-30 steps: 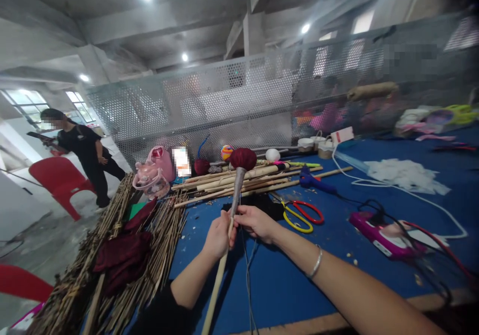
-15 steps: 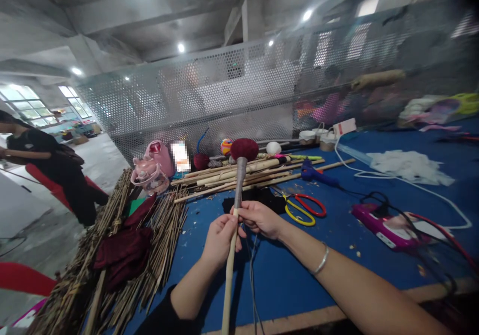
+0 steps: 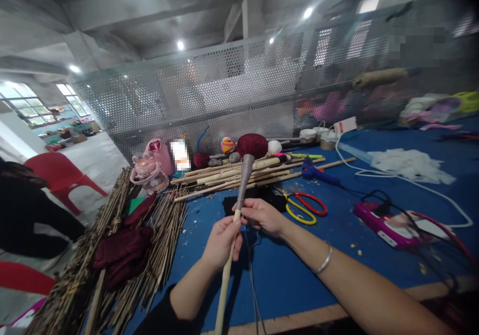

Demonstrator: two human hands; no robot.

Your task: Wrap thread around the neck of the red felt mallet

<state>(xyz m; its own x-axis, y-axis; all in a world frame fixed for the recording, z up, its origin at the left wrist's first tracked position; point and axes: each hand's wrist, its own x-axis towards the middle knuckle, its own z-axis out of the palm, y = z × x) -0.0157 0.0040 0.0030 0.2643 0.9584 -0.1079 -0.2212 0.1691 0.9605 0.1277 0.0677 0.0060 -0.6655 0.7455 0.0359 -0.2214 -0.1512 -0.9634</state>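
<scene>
A padded mallet [image 3: 245, 178] has a dark red fabric head and a pale wooden stick, with grey thread wound tightly round its neck. My left hand [image 3: 220, 240] is closed round the stick just below the winding, the head tilted up and away from me. At the lower end of the winding, my right hand [image 3: 266, 218] pinches the grey thread [image 3: 251, 267] against the stick. Loose strands hang from there past the table's front edge. My right fingertips partly hide the winding's end.
Scissors [image 3: 305, 209] and a blue glue gun [image 3: 318, 171] lie to the right, near a purple power strip [image 3: 381, 225]. Wooden sticks [image 3: 232, 173] lie behind the mallet. Bundled twigs [image 3: 157, 255] and dark red cloth [image 3: 125, 252] cover the left side. A person stands at far left.
The mallet's head has swung slightly to the right and its lower end to the left. Both hands keep their hold. The person at far left has moved, uncovering a red chair.
</scene>
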